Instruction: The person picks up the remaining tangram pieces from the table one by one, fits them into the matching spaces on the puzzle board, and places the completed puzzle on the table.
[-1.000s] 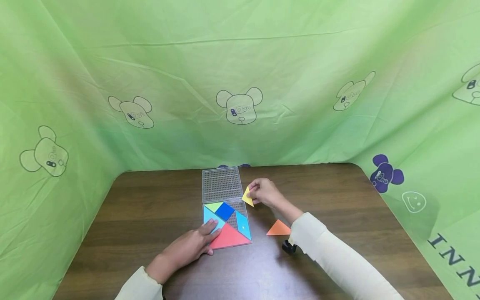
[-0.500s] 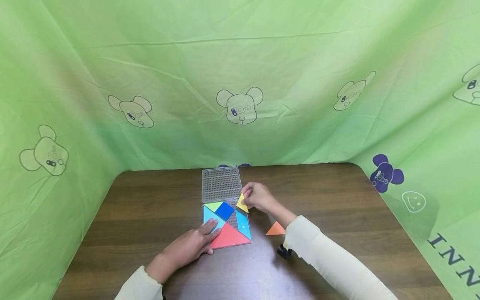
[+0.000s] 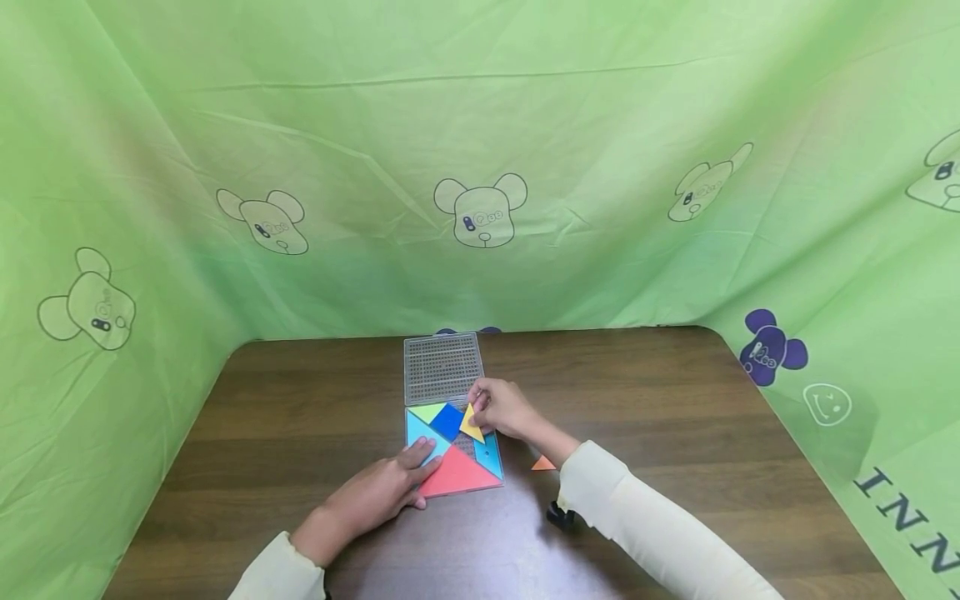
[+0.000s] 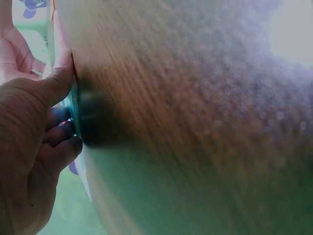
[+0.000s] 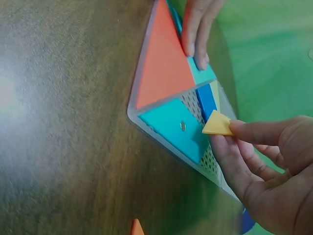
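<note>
In the head view, a hinged clear case (image 3: 444,368) lies open flat, its near half holding tangram pieces. Among them are a red triangle (image 3: 459,473), a light-blue triangle (image 3: 420,431), a blue square (image 3: 446,422), a green triangle (image 3: 427,412) and a teal parallelogram (image 5: 174,128). My left hand (image 3: 382,493) rests at the near-left corner, straight fingers on the light-blue and red triangles. Between thumb and fingertips my right hand (image 3: 504,408) pinches a yellow triangle (image 5: 218,123), tilted over the near half beside the blue square. It overlaps the parallelogram's top.
An orange triangle (image 3: 543,463) lies on the wooden table (image 3: 300,400), partly hidden by the right sleeve (image 3: 600,475). A black object (image 3: 558,515) shows below that cuff. Green cloth (image 3: 480,108) with printed bear heads hangs behind the table.
My right hand has carried the yellow triangle left and nearer, from beside the case to over its near half. The sleeve now covers more of the orange triangle. My left hand stays put.
</note>
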Demonstrator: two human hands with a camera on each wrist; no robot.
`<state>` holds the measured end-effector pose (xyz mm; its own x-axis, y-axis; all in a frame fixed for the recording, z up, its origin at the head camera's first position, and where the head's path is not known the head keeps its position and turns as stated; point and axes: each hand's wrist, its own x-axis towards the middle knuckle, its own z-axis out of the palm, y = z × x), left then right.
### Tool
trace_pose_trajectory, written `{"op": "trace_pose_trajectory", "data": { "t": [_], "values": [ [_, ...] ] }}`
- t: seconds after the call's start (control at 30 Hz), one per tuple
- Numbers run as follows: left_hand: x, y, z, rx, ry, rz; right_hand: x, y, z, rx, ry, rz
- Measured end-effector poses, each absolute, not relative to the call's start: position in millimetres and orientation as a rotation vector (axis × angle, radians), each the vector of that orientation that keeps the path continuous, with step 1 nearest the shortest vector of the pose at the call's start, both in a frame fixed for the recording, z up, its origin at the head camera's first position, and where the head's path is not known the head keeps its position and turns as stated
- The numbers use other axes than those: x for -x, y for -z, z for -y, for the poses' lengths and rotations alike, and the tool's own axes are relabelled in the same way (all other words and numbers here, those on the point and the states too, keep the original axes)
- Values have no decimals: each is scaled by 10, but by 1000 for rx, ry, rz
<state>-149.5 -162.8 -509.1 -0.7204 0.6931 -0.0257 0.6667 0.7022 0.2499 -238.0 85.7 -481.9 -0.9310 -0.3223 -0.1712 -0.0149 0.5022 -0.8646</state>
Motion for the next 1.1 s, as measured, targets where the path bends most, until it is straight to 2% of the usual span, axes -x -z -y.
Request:
{"op": "trace_pose_trajectory", "data": {
  "t": [1.1],
  "values": [
    [1495,5118,1632,-1135,-320,-2808,2272,4961,-759,345,1213,-2613]
  ]
}}
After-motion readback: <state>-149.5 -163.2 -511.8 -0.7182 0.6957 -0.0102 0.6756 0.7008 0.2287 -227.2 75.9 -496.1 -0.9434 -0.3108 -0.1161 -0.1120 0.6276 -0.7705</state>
